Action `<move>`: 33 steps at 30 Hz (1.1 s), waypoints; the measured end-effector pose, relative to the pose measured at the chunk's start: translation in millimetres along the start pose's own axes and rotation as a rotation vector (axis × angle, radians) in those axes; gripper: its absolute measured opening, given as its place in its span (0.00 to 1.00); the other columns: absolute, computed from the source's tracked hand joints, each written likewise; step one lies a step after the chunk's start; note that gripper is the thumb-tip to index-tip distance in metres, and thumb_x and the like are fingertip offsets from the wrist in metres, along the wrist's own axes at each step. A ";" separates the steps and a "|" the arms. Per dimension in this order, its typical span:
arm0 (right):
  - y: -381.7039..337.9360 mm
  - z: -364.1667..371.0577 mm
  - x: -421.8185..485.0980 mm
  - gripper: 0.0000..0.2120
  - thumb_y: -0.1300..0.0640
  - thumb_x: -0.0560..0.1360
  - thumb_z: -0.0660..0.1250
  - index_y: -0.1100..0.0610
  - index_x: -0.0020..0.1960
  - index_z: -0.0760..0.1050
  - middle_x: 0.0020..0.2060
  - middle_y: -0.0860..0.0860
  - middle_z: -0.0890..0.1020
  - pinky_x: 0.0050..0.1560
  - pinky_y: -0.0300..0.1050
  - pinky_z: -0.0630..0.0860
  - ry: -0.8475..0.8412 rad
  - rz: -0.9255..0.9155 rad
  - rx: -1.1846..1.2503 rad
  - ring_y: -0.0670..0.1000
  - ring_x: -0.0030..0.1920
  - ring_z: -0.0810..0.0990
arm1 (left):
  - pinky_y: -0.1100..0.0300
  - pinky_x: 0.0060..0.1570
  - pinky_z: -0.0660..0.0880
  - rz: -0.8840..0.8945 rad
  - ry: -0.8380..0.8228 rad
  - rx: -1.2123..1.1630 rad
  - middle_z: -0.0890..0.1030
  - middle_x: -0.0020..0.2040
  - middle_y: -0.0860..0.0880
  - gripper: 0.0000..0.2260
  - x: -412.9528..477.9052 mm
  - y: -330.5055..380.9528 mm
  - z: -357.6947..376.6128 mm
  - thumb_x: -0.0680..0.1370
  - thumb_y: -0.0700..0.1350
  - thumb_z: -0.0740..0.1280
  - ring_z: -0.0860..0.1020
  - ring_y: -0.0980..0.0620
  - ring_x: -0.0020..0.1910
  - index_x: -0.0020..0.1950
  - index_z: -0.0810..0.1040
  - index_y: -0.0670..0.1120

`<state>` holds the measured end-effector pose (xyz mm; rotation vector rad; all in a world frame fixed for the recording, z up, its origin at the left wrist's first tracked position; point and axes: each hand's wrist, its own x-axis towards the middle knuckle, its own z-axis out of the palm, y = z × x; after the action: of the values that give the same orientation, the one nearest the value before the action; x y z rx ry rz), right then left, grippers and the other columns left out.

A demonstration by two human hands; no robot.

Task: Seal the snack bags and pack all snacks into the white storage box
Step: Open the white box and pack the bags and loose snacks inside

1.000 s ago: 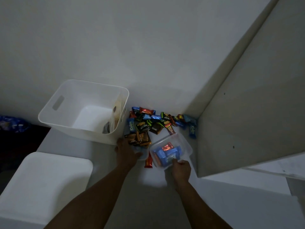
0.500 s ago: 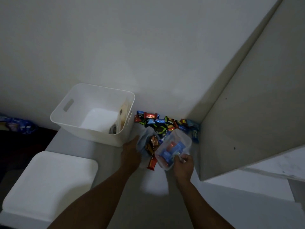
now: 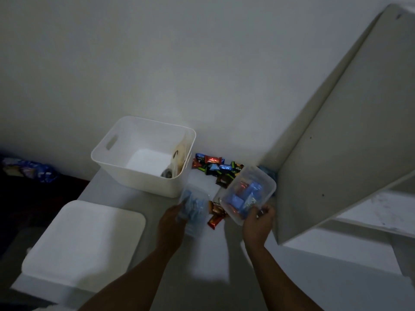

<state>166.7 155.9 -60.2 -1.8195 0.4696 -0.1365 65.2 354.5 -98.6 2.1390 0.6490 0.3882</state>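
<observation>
The grip of my right hand (image 3: 258, 223) was clamped on a tilted clear tub (image 3: 260, 181) of blue snacks (image 3: 237, 202). My left hand (image 3: 171, 223) held a blurred bag (image 3: 194, 209), its fingers hidden. Loose snacks (image 3: 213, 166) lay on the tabletop (image 3: 208, 250) beside the white box (image 3: 134, 175).

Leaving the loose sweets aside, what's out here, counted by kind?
White storage box: 1
White lid: 1
Clear tub, in right hand: 1
Blurred translucent piece, in left hand: 1
Total: 4
</observation>
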 end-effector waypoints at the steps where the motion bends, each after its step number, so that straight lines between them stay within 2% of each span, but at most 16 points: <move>1: 1.3 1.4 -4.1 0.11 0.61 0.81 0.61 0.63 0.62 0.68 0.51 0.53 0.75 0.47 0.44 0.69 -0.008 0.011 0.000 0.52 0.50 0.75 | 0.63 0.49 0.70 -0.011 0.026 -0.042 0.81 0.52 0.52 0.25 -7.9 -6.2 -2.5 0.74 0.62 0.62 0.78 0.54 0.50 0.60 0.82 0.47; 3: 4.4 5.6 -14.9 0.11 0.61 0.81 0.61 0.62 0.62 0.68 0.52 0.55 0.76 0.48 0.45 0.70 -0.045 0.039 -0.010 0.53 0.51 0.76 | 0.64 0.47 0.69 -0.046 0.057 -0.093 0.81 0.49 0.53 0.28 -22.5 -8.6 -10.7 0.70 0.66 0.63 0.77 0.58 0.47 0.56 0.83 0.45; 5: 10.1 12.0 -29.1 0.09 0.61 0.81 0.61 0.61 0.61 0.69 0.53 0.58 0.79 0.50 0.46 0.72 -0.096 0.045 -0.035 0.56 0.52 0.78 | 0.67 0.44 0.67 -0.046 0.052 -0.081 0.79 0.46 0.52 0.26 -34.7 -16.3 -17.7 0.68 0.60 0.66 0.75 0.63 0.44 0.52 0.83 0.40; 7: 16.4 17.6 -44.8 0.07 0.61 0.81 0.61 0.60 0.59 0.70 0.52 0.60 0.80 0.47 0.47 0.73 -0.166 0.046 -0.051 0.58 0.49 0.80 | 0.66 0.49 0.69 -0.113 -0.023 -0.016 0.81 0.50 0.48 0.24 -40.7 -41.0 -17.4 0.68 0.54 0.71 0.77 0.56 0.47 0.54 0.82 0.37; 8: 17.5 20.1 -53.0 0.06 0.60 0.81 0.61 0.59 0.58 0.70 0.50 0.58 0.81 0.46 0.47 0.74 -0.208 0.052 -0.066 0.57 0.47 0.80 | 0.60 0.54 0.72 -0.194 -0.091 0.011 0.82 0.54 0.45 0.23 -42.9 -55.8 -17.5 0.68 0.51 0.73 0.80 0.49 0.51 0.57 0.81 0.37; 10: 20.2 25.6 -66.9 0.06 0.60 0.82 0.61 0.57 0.58 0.71 0.49 0.55 0.79 0.45 0.46 0.74 -0.296 0.057 -0.118 0.53 0.45 0.78 | 0.53 0.55 0.75 -0.234 -0.151 0.060 0.82 0.56 0.41 0.22 -49.3 -74.1 -19.8 0.71 0.46 0.74 0.81 0.41 0.53 0.61 0.78 0.38; 13: 25.4 35.1 -84.1 0.08 0.58 0.82 0.61 0.59 0.60 0.73 0.50 0.53 0.78 0.45 0.43 0.73 -0.404 0.037 -0.229 0.51 0.47 0.77 | 0.58 0.51 0.72 -0.303 -0.206 -0.101 0.80 0.57 0.43 0.16 -50.9 -70.5 -39.6 0.78 0.44 0.66 0.80 0.44 0.53 0.64 0.74 0.42; 15: 28.6 41.9 -94.9 0.08 0.58 0.82 0.61 0.58 0.59 0.73 0.51 0.54 0.80 0.44 0.42 0.73 -0.458 0.024 -0.273 0.51 0.48 0.78 | 0.55 0.49 0.74 -0.343 -0.215 -0.220 0.80 0.57 0.45 0.17 -46.1 -68.3 -53.0 0.79 0.51 0.63 0.79 0.43 0.53 0.66 0.71 0.48; 17: 34.0 49.5 -104.6 0.09 0.57 0.82 0.61 0.58 0.60 0.73 0.54 0.55 0.81 0.49 0.43 0.74 -0.492 0.006 -0.312 0.51 0.50 0.79 | 0.50 0.49 0.79 -0.380 -0.275 -0.314 0.79 0.59 0.48 0.23 -40.4 -64.0 -64.3 0.78 0.56 0.64 0.80 0.44 0.53 0.71 0.64 0.56; 20: 37.8 59.4 -116.6 0.11 0.58 0.82 0.62 0.60 0.61 0.74 0.55 0.56 0.81 0.54 0.44 0.74 -0.471 0.009 -0.358 0.51 0.53 0.79 | 0.59 0.46 0.81 -0.323 -0.452 -0.368 0.72 0.63 0.53 0.36 -34.4 -58.6 -75.2 0.77 0.46 0.71 0.78 0.49 0.59 0.77 0.52 0.57; 21: 39.1 61.8 -119.3 0.11 0.57 0.81 0.62 0.60 0.61 0.75 0.55 0.56 0.81 0.55 0.45 0.74 -0.453 0.010 -0.362 0.53 0.55 0.80 | 0.58 0.49 0.82 -0.285 -0.493 -0.360 0.69 0.66 0.53 0.39 -33.3 -60.3 -77.1 0.76 0.45 0.72 0.76 0.48 0.63 0.77 0.51 0.59; 23: 39.7 64.2 -124.2 0.12 0.57 0.81 0.63 0.60 0.62 0.75 0.56 0.57 0.81 0.55 0.45 0.74 -0.438 -0.002 -0.365 0.57 0.58 0.80 | 0.49 0.57 0.80 -0.200 -0.531 -0.324 0.66 0.73 0.53 0.40 -30.5 -66.1 -81.9 0.74 0.47 0.74 0.73 0.48 0.69 0.76 0.53 0.65; 25: 42.7 65.1 -129.8 0.16 0.56 0.81 0.63 0.60 0.68 0.72 0.62 0.57 0.79 0.58 0.46 0.75 -0.457 -0.002 -0.346 0.57 0.62 0.78 | 0.44 0.61 0.77 -0.165 -0.582 -0.309 0.68 0.72 0.56 0.37 -27.2 -70.2 -84.1 0.75 0.45 0.72 0.73 0.52 0.68 0.73 0.55 0.70; 28: 47.1 62.2 -143.1 0.28 0.51 0.80 0.65 0.52 0.77 0.60 0.72 0.54 0.69 0.68 0.59 0.73 -0.545 -0.013 -0.240 0.56 0.70 0.71 | 0.54 0.64 0.75 -0.119 -0.638 -0.256 0.66 0.70 0.59 0.35 -21.2 -66.6 -85.1 0.78 0.43 0.69 0.71 0.55 0.69 0.74 0.53 0.64; 31: 48.0 58.9 -153.7 0.31 0.50 0.81 0.64 0.46 0.78 0.52 0.70 0.46 0.65 0.69 0.57 0.72 -0.625 -0.032 -0.202 0.54 0.71 0.69 | 0.71 0.54 0.75 -0.084 -0.714 -0.239 0.69 0.65 0.60 0.30 -13.3 -64.6 -86.1 0.78 0.41 0.69 0.72 0.56 0.66 0.72 0.58 0.59; 33: 50.6 57.7 -157.0 0.30 0.47 0.81 0.61 0.42 0.78 0.50 0.72 0.43 0.63 0.70 0.55 0.71 -0.642 -0.058 -0.212 0.53 0.72 0.69 | 0.72 0.54 0.74 -0.083 -0.779 -0.232 0.71 0.64 0.60 0.30 -8.2 -62.0 -87.0 0.77 0.42 0.70 0.72 0.58 0.63 0.72 0.58 0.59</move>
<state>30.1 256.3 -102.4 -1.9576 -0.0265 0.4639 -3.0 437.1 -97.0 1.8279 0.2216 -0.3937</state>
